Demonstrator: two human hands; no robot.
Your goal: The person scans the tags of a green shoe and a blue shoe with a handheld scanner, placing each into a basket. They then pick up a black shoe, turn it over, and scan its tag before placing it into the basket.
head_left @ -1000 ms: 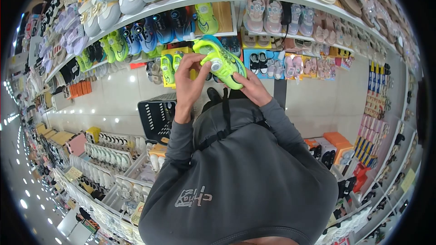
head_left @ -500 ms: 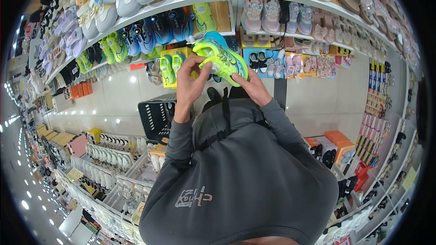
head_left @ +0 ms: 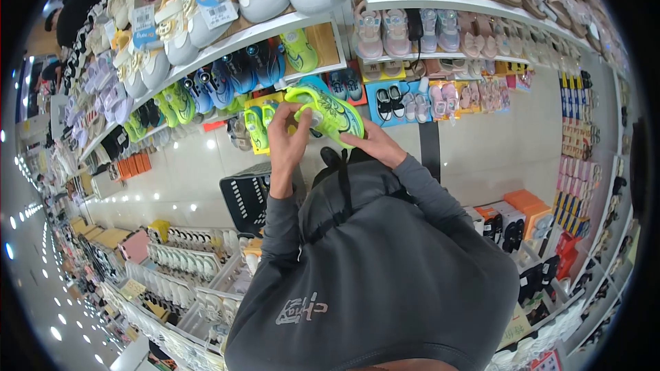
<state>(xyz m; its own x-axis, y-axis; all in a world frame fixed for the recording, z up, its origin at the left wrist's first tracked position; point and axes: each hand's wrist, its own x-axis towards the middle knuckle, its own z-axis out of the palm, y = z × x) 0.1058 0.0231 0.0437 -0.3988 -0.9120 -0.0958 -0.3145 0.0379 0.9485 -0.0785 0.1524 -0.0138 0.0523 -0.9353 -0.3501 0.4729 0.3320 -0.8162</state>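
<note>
A neon yellow-green sneaker (head_left: 333,115) with blue trim and dark line patterns is held up in front of the shelves. My left hand (head_left: 287,143) grips it near the ankle opening, thumb and fingers closed by a round dial on the shoe. At the opposite, lower right end, my right hand (head_left: 378,143) is closed around the sole edge, its thumb on the near side. Just behind the held shoe, a similar yellow-green sneaker (head_left: 298,50) rests on the shelf. The fingers under the shoe are hidden.
A white shelf (head_left: 240,36) carries rows of shoes, with blue sneakers (head_left: 218,82) below. Yellow-green shoes (head_left: 254,127) sit on a yellow box near the floor. A black shopping basket (head_left: 244,199) stands on the floor to my left. A person in black (head_left: 79,14) is at the far upper left.
The view has shifted and turned a little. The sneaker sits slightly lower and further left in view, still held in both hands; its blue side shows less.
</note>
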